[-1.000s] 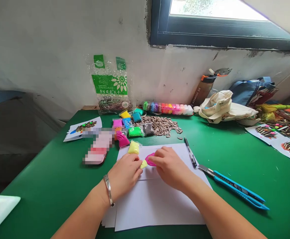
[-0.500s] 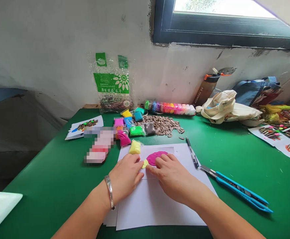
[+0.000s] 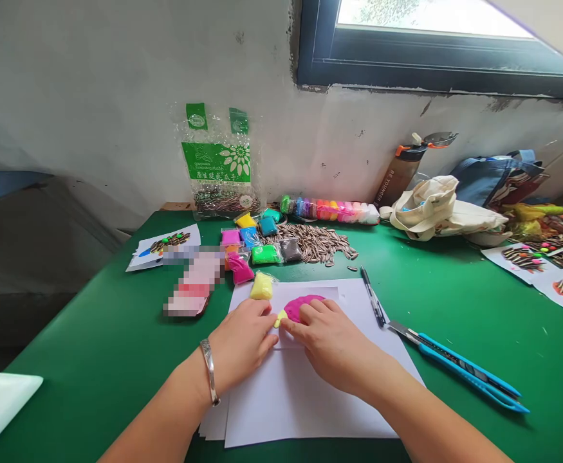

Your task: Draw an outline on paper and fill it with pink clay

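Paper bearing a dark, spiny picture (image 3: 163, 247) lay near the left edge of the table (image 3: 117, 360), beside a pixelated pinkish object (image 3: 195, 286). Next came a bag with green printing (image 3: 216, 161), upright against the wall and probably leaning there for support.

The left hand (image 3: 242, 337) rested on a stack of white sheets (image 3: 310, 402), loose rather than clenched: its thumb stood apart from its index finger, whose tip touched the edge of a yellow clay piece (image 3: 278, 319), seemingly to steady it. Just beyond the hand sat a yellow packet (image 3: 262, 286), well placed for easy reach, and coloured packets (image 3: 264, 254) were clustered farther back.

The yellow piece lay on a small sheet (image 3: 288, 343), between the two hands, up against the left end of a flattened magenta patch (image 3: 300, 307). The right hand (image 3: 332, 337) pointed its index finger onto the yellow piece, apparently to press it flat; its other fingers curled over the magenta, and whether they grasped anything could not be told.

Behind lay a heap of striped seeds (image 3: 317, 243). To the right, a pen (image 3: 372, 296) and a blue cutter (image 3: 469, 373) lay beside the paper, likely kept out of the hands' way.
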`<action>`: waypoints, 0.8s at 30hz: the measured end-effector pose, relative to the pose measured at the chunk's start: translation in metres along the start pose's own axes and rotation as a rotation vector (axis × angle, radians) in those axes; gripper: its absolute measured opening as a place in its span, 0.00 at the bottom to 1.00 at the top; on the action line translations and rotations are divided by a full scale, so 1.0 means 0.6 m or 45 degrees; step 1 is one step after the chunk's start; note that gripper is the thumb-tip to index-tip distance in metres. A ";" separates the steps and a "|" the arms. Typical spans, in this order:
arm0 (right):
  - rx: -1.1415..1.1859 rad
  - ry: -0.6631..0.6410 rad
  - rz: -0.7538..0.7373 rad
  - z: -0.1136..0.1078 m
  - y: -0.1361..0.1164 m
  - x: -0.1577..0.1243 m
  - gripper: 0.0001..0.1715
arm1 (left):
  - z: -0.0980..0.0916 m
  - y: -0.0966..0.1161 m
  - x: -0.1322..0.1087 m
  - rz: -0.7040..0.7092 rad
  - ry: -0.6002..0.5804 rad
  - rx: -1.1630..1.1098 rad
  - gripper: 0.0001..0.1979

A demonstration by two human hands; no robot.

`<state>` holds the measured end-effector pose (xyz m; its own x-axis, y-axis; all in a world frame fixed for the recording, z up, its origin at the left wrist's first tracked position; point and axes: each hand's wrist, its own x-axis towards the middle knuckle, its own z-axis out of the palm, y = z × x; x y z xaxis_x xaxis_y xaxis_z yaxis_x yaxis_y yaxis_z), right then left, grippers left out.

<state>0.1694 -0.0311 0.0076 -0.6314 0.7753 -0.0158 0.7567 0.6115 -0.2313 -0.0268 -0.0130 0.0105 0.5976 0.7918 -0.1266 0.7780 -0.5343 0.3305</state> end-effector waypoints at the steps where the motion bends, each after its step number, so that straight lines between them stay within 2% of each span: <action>1: -0.009 -0.010 -0.002 0.000 0.000 0.001 0.22 | 0.000 0.000 0.000 -0.004 -0.001 0.003 0.08; 10: -0.018 0.054 0.019 0.005 0.001 0.004 0.21 | -0.003 -0.002 -0.001 0.034 -0.043 0.004 0.10; 18: -0.036 -0.029 0.042 0.011 -0.001 0.017 0.22 | -0.004 0.002 -0.002 0.017 -0.076 0.031 0.11; 24: -0.035 0.043 0.034 0.011 -0.003 0.014 0.23 | -0.005 -0.001 -0.001 0.065 -0.083 0.015 0.13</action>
<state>0.1616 -0.0268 0.0012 -0.6053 0.7959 0.0118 0.7777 0.5945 -0.2041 -0.0283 -0.0121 0.0130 0.6476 0.7426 -0.1707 0.7482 -0.5773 0.3269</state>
